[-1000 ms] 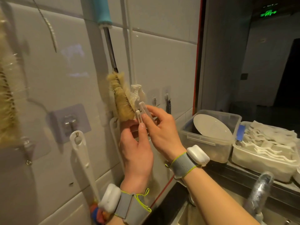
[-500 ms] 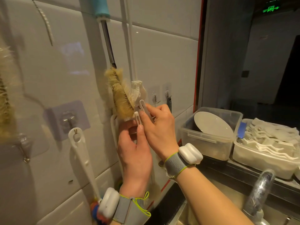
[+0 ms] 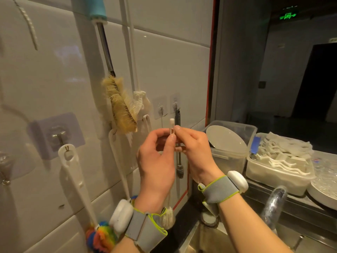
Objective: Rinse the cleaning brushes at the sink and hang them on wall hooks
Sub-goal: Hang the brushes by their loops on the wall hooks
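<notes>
White plastic small brush (image 3: 171,127) held upright between both my hands, handle tip with its slot sticking up above my fingertips, bristle head (image 3: 167,217) hanging down by my left wrist. Left hand (image 3: 156,161) pinches the handle between thumb and fingers; right hand (image 3: 196,152) pinches it from the other side, fingertips of the two hands nearly touching. Both clamped on the same handle. It sits in front of the tiled wall (image 3: 54,79), just below and right of an empty metal hook (image 3: 163,112). Next hook right carries a thin dark brush (image 3: 179,143). Left of my hands a tan bristle brush (image 3: 119,105) with teal grip hangs, beside it a white comb-like brush (image 3: 137,103). Further left a white long-handled brush (image 3: 73,172) with rainbow head hangs on a hook on a clear adhesive pad (image 3: 54,132). Right side, on the bench: clear tub (image 3: 230,157) with a white plate, another tub (image 3: 280,172) of white plastic pieces. Faucet (image 3: 273,207) lower right, blurred.
</notes>
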Demonstrator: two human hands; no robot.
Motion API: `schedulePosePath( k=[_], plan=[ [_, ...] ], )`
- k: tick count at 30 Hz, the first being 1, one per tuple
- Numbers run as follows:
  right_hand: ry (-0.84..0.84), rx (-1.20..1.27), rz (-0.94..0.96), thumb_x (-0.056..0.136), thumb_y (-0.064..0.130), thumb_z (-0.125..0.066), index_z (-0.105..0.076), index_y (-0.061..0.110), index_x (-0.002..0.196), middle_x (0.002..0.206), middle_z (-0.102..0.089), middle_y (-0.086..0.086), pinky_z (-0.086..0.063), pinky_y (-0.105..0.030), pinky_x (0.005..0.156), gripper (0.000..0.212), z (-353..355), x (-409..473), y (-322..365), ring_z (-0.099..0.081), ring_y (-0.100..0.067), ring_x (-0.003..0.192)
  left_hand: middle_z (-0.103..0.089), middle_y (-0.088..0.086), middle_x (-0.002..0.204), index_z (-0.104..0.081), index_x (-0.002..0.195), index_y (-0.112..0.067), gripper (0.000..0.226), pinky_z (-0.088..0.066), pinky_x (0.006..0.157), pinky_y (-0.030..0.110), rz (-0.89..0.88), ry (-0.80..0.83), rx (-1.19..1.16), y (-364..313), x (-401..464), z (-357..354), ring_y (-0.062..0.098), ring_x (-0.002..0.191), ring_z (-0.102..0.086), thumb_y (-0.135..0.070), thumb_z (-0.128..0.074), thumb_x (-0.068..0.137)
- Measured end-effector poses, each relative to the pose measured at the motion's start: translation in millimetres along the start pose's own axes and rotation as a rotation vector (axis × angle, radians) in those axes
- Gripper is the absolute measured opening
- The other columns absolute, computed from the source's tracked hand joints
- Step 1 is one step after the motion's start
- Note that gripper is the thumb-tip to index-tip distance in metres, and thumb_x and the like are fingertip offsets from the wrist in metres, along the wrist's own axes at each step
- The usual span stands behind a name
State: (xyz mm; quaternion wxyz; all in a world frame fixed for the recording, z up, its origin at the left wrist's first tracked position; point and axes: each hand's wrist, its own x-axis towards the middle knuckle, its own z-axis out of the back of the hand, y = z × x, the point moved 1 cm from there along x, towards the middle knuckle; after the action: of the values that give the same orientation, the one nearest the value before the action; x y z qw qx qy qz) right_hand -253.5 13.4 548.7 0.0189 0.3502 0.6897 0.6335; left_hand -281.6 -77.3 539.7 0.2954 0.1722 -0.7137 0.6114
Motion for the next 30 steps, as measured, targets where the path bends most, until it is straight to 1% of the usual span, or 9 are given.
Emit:
schedulePosePath(
  k=[2, 5, 7, 11, 15, 18, 20, 24, 30],
  plan=[
    [0.002, 0.071, 0.0, 0.093, 0.015, -0.055, -0.074, 0.0, 0.088, 0.089, -0.071, -0.021, -0.054, -0.027, 0.068, 0.024, 7.4, 3.6, 5.8, -0.067, -0.023, 0.083, -0.071, -0.009, 0.077, -0.068, 0.086, -0.025, 0.019, -0.052, 0.069, 0.018, 0.0, -0.011, 0.012, -3.7, 6.2, -12.2, 0.001, 0.069, -0.066, -0.007, -0.065, 0.087],
    [-0.009, 0.123, -0.013, 0.092, 0.009, -0.056, -0.073, 0.001, 0.094, 0.085, -0.071, -0.019, -0.053, -0.019, 0.059, 0.02, 11.3, 12.6, 10.9, -0.07, -0.016, 0.072, -0.072, -0.01, 0.078, -0.069, 0.089, -0.025, 0.017, -0.056, 0.07, 0.023, -0.008, -0.02, 0.082, -6.9, 12.9, -21.9, 0.001, 0.071, -0.068, -0.009, -0.066, 0.086],
    [-0.021, 0.122, -0.02, 0.092, 0.007, -0.055, -0.072, 0.0, 0.097, 0.082, -0.069, -0.014, -0.054, -0.02, 0.057, 0.019, 10.7, 20.5, 11.5, -0.069, -0.014, 0.067, -0.074, -0.011, 0.083, -0.07, 0.096, -0.028, 0.017, -0.059, 0.073, 0.028, -0.016, 0.004, 0.18, -7.8, 14.7, -22.5, 0.0, 0.077, -0.07, -0.015, -0.066, 0.085],
    [-0.031, 0.113, -0.053, 0.095, 0.011, -0.054, -0.068, 0.009, 0.085, 0.07, -0.065, -0.005, -0.054, -0.028, 0.054, 0.017, 4.8, 35.5, 5.6, -0.063, -0.009, 0.053, -0.071, -0.017, 0.089, -0.06, 0.109, -0.033, 0.03, -0.057, 0.08, 0.031, 0.049, 0.019, 0.285, -5.1, 9.2, -21.3, -0.011, 0.071, -0.064, -0.017, -0.061, 0.084],
    [-0.087, 0.14, -0.121, 0.097, 0.012, -0.05, -0.059, 0.005, 0.09, 0.07, -0.054, -0.007, -0.043, -0.016, 0.036, 0.013, -6.3, 49.7, -0.7, -0.054, -0.005, 0.036, -0.071, -0.008, 0.098, -0.058, 0.113, -0.025, 0.033, -0.055, 0.083, 0.039, 0.084, 0.009, 0.295, -4.9, 11.7, -24.0, 0.005, 0.08, -0.067, -0.009, -0.052, 0.085],
    [-0.178, 0.057, -0.064, 0.096, 0.013, -0.054, -0.062, 0.004, 0.091, 0.066, -0.049, -0.008, -0.04, -0.013, 0.035, 0.013, -9.3, 63.0, -0.8, -0.047, 0.0, 0.034, -0.067, -0.012, 0.095, -0.049, 0.107, -0.03, 0.028, -0.054, 0.078, 0.04, 0.097, 0.017, 0.283, -9.3, 9.1, -24.2, 0.012, 0.076, -0.067, -0.014, -0.054, 0.085],
    [-0.194, 0.039, -0.049, 0.095, 0.012, -0.056, -0.064, 0.004, 0.091, 0.062, -0.045, -0.007, -0.037, -0.011, 0.033, 0.012, -12.6, 65.7, -1.3, -0.044, 0.001, 0.033, -0.066, -0.011, 0.091, -0.049, 0.102, -0.03, 0.027, -0.054, 0.072, 0.037, 0.069, -0.006, 0.258, -8.3, 4.1, -21.3, 0.007, 0.067, -0.065, -0.013, -0.057, 0.083],
    [-0.212, -0.014, -0.005, 0.093, 0.012, -0.059, -0.065, 0.004, 0.088, 0.063, -0.049, -0.007, -0.039, -0.014, 0.037, 0.011, -20.3, 65.9, -6.7, -0.045, 0.0, 0.037, -0.068, -0.007, 0.087, -0.047, 0.09, -0.036, 0.034, -0.047, 0.061, 0.013, 0.044, -0.065, 0.189, -0.5, 1.6, -14.3, 0.0, 0.071, -0.063, -0.005, -0.057, 0.08],
    [-0.22, -0.131, 0.018, 0.093, 0.014, -0.058, -0.068, 0.0, 0.098, 0.073, -0.057, -0.008, -0.046, -0.017, 0.046, 0.018, -18.5, 63.3, -13.7, -0.05, -0.003, 0.045, -0.068, -0.009, 0.085, -0.047, 0.087, -0.036, 0.031, -0.046, 0.062, 0.018, 0.026, -0.073, 0.211, 11.0, -1.3, -12.6, 0.004, 0.075, -0.062, -0.008, -0.058, 0.079]
  ],
)
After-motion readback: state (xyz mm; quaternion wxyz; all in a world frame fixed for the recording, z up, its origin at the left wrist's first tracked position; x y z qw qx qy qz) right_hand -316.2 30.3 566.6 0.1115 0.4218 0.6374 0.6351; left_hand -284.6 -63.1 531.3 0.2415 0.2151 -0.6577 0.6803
